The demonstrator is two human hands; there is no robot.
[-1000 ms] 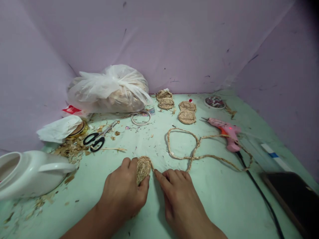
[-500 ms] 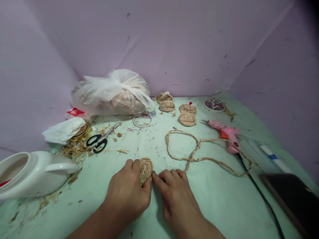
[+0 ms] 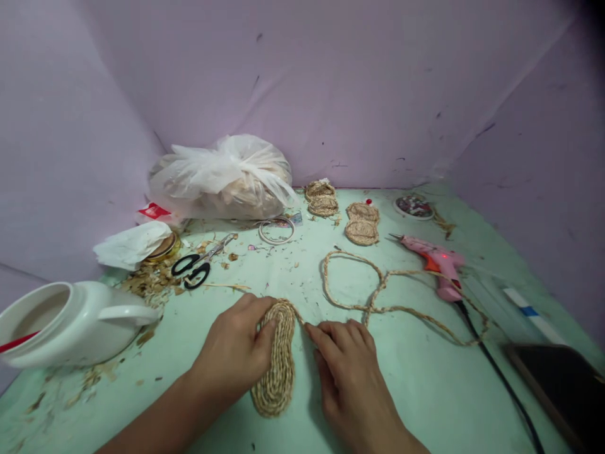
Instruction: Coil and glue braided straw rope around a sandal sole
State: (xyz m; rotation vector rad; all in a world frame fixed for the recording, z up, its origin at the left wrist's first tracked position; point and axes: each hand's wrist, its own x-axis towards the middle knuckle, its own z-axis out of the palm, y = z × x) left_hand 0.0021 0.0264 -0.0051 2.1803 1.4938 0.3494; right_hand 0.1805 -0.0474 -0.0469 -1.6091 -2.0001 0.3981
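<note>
Head camera shows a flat, elongated coil [image 3: 282,362] of braided straw-coloured cord [image 3: 379,290] on the pale green table [image 3: 416,384], its rows packed tight and ridged, its ends rounded. The left hand [image 3: 241,337] grips the coil's upper part, thumb laid over the rows and fingers bent around the far edge. The right hand [image 3: 347,366] pinches the cord just beside the coil's upper right, the other fingers curled in; a short slanting length links coil and fingertips. Beyond that hand the rough, twisted cord spreads in loose loops, crossing itself and passing by a pink plastic glue gun [image 3: 430,248] with a metal nozzle and a small red light. Farther back lie two fibrous, figure-eight pieces, one [image 3: 362,230] with a red bead [image 3: 368,202], the other [image 3: 322,203] nearer the wall [image 3: 302,88]. At left, black-handled scissors [image 3: 208,255] rest near dry, papery flakes [image 3: 146,282], a glossy white jug [image 3: 94,334] lies tipped on its side, and a knotted, translucent plastic bag [image 3: 227,180] bulges behind.
</note>
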